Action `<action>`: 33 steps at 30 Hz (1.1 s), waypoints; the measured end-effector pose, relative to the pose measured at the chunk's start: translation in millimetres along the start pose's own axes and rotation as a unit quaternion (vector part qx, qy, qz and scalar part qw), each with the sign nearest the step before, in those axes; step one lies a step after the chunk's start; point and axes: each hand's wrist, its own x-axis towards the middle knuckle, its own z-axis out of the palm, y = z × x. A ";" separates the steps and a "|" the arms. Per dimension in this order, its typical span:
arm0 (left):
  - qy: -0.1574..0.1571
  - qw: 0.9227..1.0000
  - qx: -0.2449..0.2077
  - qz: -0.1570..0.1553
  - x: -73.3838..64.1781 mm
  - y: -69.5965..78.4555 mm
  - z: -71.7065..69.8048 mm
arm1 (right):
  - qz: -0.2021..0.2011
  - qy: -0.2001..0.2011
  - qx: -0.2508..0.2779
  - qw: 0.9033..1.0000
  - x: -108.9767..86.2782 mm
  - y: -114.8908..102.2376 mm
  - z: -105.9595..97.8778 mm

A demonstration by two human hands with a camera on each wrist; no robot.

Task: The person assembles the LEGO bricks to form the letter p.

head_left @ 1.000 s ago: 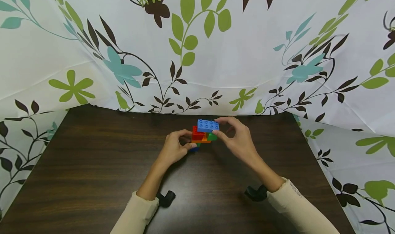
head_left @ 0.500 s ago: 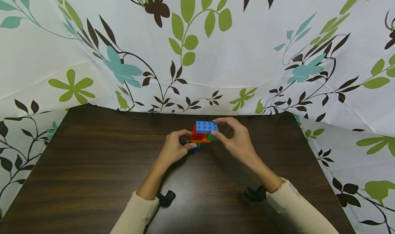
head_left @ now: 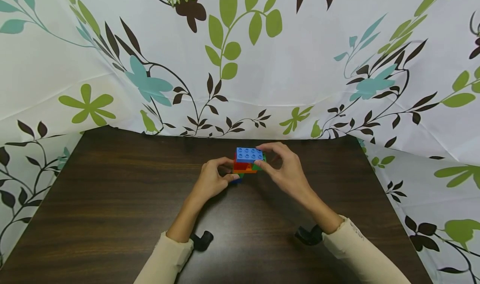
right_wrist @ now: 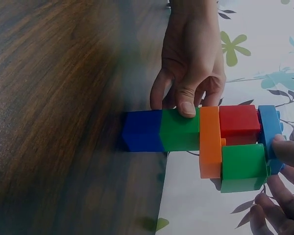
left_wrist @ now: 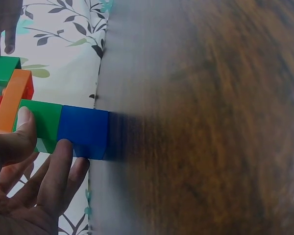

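A small tower of toy building bricks stands on the table. From the bottom up it has a dark blue brick (right_wrist: 143,131), a green brick (right_wrist: 179,131) and a flat orange brick (right_wrist: 209,142). A red brick (right_wrist: 239,123) and another green brick (right_wrist: 243,167) sit side by side on the orange one. My left hand (head_left: 211,180) grips the tower low down, its thumb against the lower green brick. Between thumb and fingers, my right hand (head_left: 286,167) pinches a flat light blue brick (head_left: 248,155) at the top; whether it is pressed down on the studs I cannot tell.
The dark wood-grain table (head_left: 112,200) ends at a white curtain (head_left: 247,105) printed with leaves, close behind the tower. Black mounts (head_left: 202,241) show at both wrists beside the light sleeves.
My right hand has shifted slightly left, bringing the light blue brick further over the red one. The left hand and the tower have stayed put.
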 end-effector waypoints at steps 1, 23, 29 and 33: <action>0.000 1.000 0.000 0.000 -0.1 0.0 0.0 | 0.000 0.000 -0.001 1.000 0.1 -0.1 0.0; -0.007 1.000 -0.005 0.004 1.2 -3.3 -1.4 | -0.034 -0.049 -0.045 0.997 10.7 -6.5 -6.8; -0.006 1.000 -0.006 0.002 1.0 -3.1 -1.3 | -0.041 -0.063 -0.052 0.996 14.9 -11.4 -3.6; -0.009 1.000 -0.003 0.002 1.0 -2.9 -0.1 | -0.041 -0.070 -0.062 0.995 16.2 -14.1 -4.7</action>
